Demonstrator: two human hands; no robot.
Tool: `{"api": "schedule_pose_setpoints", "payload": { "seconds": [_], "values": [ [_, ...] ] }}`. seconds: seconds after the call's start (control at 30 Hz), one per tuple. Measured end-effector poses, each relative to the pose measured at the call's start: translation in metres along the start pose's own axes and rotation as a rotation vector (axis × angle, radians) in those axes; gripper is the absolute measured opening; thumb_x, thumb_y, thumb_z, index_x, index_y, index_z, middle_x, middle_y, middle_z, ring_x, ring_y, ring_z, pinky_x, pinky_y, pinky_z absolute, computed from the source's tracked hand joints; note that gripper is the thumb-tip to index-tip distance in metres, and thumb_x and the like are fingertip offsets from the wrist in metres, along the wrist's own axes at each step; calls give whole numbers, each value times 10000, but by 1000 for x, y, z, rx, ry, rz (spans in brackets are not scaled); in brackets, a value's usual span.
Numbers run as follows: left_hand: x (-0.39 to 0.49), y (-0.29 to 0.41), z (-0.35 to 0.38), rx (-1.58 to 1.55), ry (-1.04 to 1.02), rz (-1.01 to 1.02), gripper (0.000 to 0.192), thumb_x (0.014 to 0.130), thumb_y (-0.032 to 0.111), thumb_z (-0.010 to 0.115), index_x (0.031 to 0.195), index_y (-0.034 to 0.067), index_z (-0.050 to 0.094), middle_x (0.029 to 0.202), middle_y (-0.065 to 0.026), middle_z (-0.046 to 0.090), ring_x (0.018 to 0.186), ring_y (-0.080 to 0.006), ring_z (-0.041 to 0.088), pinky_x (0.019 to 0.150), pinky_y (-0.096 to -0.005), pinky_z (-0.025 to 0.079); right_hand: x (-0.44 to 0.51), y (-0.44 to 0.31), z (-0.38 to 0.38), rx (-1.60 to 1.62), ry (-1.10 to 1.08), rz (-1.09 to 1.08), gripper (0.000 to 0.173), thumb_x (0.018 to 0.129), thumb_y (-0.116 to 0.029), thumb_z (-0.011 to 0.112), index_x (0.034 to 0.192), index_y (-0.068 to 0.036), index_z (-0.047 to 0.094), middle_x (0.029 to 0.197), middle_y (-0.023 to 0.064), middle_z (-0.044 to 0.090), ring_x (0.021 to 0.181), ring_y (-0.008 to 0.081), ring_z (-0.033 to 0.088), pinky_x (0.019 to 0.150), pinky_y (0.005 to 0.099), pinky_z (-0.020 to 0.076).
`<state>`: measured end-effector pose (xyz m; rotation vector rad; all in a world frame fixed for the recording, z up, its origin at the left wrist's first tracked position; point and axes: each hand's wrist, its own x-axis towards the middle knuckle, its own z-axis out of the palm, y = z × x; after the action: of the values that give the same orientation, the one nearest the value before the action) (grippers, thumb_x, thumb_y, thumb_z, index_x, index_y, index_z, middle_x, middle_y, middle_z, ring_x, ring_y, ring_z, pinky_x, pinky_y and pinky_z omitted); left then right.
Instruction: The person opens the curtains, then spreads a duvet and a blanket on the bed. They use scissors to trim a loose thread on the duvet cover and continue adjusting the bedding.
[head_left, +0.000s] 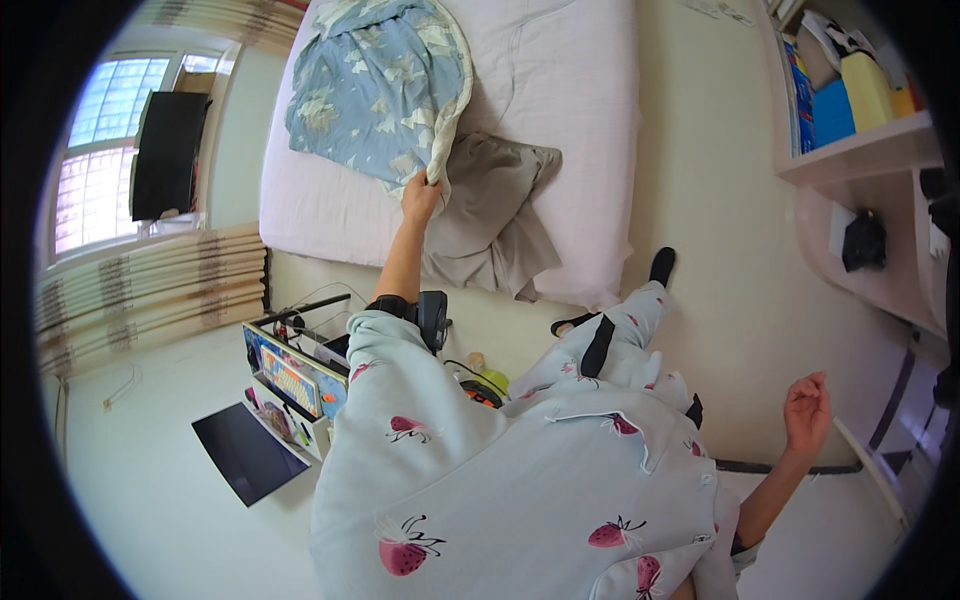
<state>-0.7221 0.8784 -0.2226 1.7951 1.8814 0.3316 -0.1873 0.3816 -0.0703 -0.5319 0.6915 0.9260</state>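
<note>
My left hand (421, 196) grips the pale edge of a blue quilt (375, 90) with a cream pattern, at the quilt's lower corner. The quilt lies bunched on a bed with a pale pink sheet (577, 82). Beside my left hand, a crumpled grey-brown cloth (495, 217) lies on the bed and hangs over its near edge. My right hand (808, 409) is raised at the right, away from the bed, with its fingers loosely curled and nothing seen in it.
A desk with a keyboard (289, 379) and a monitor (251, 452) stands at the lower left. Curtains (157, 292) hang by the window. A pink shelf unit (855, 142) holding boxes stands at the right. Floor (712, 225) shows between it and the bed.
</note>
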Motion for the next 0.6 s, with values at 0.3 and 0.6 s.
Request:
{"api": "schedule_pose_setpoints", "payload": {
  "seconds": [0.3, 0.6],
  "values": [
    [-43, 41, -21, 60, 57, -185, 321, 726, 246, 601, 990, 63, 604, 872, -165, 631, 833, -328, 597, 735, -382, 441, 143, -82, 128, -186, -137, 146, 134, 897, -9, 415, 1001, 25, 493, 872, 95, 549, 679, 148, 451, 655, 269, 412],
    [-108, 73, 45, 264, 41, -450, 311, 754, 212, 570, 997, 18, 579, 934, -238, 608, 927, -398, 564, 761, -466, 445, 252, -96, 260, -313, -60, 299, 131, 889, -27, 454, 993, -11, 533, 864, 85, 577, 677, 138, 487, 646, 260, 422]
  ]
}}
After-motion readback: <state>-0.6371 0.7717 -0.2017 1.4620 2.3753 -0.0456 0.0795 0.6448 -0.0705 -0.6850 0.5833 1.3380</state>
